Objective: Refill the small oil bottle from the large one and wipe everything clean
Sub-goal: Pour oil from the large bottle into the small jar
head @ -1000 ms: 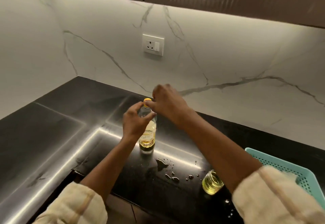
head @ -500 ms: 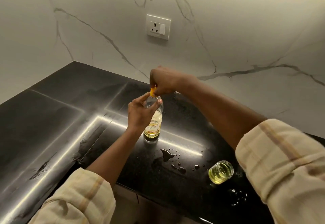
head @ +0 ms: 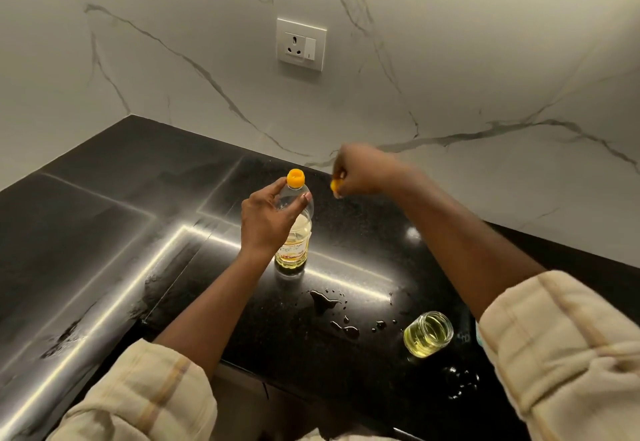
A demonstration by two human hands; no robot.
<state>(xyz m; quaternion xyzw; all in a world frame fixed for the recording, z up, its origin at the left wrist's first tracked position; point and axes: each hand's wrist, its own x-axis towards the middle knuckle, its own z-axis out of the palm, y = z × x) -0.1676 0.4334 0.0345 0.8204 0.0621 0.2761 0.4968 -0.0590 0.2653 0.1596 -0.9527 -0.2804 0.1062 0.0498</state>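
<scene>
Already slick table: left hand clasps the large bottle; right hand at two o'clock pinches something orange. Oily fingers could slip and topple it.

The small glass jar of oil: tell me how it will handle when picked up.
The small glass jar has no lid on, so tilting would likely spill oil. Oil droplets lie nearby, so its glass may be slippery. It looks squat, so unlikely to tip.

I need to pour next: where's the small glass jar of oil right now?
In the head view the small jar stands open on the black counter, near its front edge, right of the spilled drops and under the right forearm.
</scene>
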